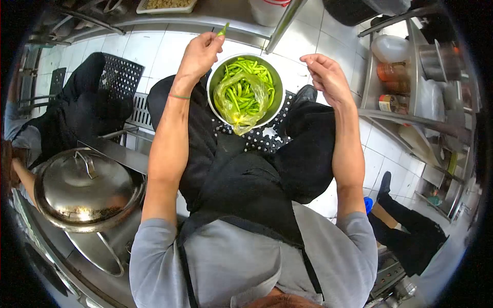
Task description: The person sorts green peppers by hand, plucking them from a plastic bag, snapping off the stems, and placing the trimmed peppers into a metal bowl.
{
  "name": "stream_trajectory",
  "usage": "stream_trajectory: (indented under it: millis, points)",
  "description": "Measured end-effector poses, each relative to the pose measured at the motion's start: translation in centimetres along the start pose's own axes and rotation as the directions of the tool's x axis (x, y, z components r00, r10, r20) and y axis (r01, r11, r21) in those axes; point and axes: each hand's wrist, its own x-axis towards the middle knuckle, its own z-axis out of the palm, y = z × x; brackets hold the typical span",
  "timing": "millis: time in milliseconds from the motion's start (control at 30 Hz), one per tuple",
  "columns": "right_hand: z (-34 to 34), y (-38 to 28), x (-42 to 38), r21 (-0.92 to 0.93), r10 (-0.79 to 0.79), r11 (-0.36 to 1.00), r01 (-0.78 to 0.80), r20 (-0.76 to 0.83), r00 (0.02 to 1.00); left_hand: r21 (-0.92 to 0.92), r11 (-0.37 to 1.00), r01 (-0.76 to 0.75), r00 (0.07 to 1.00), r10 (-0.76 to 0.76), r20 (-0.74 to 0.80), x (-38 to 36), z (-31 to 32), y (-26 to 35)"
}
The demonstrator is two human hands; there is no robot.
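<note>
My left hand (pixel 200 54) is closed on a green chili pepper (pixel 224 31), whose tip points up past the thumb and finger. My right hand (pixel 328 77) is raised to the right of a round metal bowl (pixel 211 92), its thumb and forefinger drawn together; anything between them is too small to make out. Many green chili peppers (pixel 249 66) fill the bowl, which sits between my knees. A clear plastic bag (pixel 246 126) with more peppers in it lies on top, its gathered end over the near rim.
At the left, a large lidded pot (pixel 82 190) stands beside a co-worker in black trousers. Shelves (pixel 390 110) with jars and containers line the right. Another person's leg (pixel 411 220) shows at lower right. Ahead are a metal table (pixel 226 23) and a white bucket (pixel 267 13).
</note>
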Motion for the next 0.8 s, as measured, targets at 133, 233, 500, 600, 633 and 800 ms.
stream_trajectory:
  millis: [133, 233, 500, 600, 633, 800]
  points:
    - [1.0, -1.8, -1.7, -0.191, -0.050, 0.981, 0.044, -0.030, 0.998, -0.096, 0.995, -0.016, 0.999, 0.012, -0.043, -1.1, -0.2, 1.6]
    - [1.8, -1.7, -3.7, -0.320, -0.122, 0.942, 0.097, -0.058, 0.991, 0.024, 0.998, -0.064, 0.992, 0.066, -0.104, -1.6, 0.2, 0.7]
    - [1.2, 0.6, -8.2, -0.267, -0.051, 0.964, 0.007, -0.159, 0.986, 0.074, 0.981, -0.178, 0.982, 0.182, -0.047, -5.9, 2.1, 1.8]
    - [1.0, 2.0, -9.4, -0.300, -0.067, 0.954, -0.003, -0.223, 0.972, 0.152, 0.954, -0.259, 0.962, 0.269, -0.046, -7.8, 1.9, 1.2]
    - [0.8, 2.3, -9.6, -0.296, -0.065, 0.955, -0.012, -0.248, 0.967, 0.181, 0.946, -0.270, 0.957, 0.284, -0.058, -8.3, 1.6, 1.0]
    - [-0.3, 5.0, -10.2, -0.047, -0.017, 0.999, 0.005, -0.254, 0.967, 0.248, 0.923, -0.293, 0.930, 0.335, -0.149, -8.8, 0.9, -2.4]
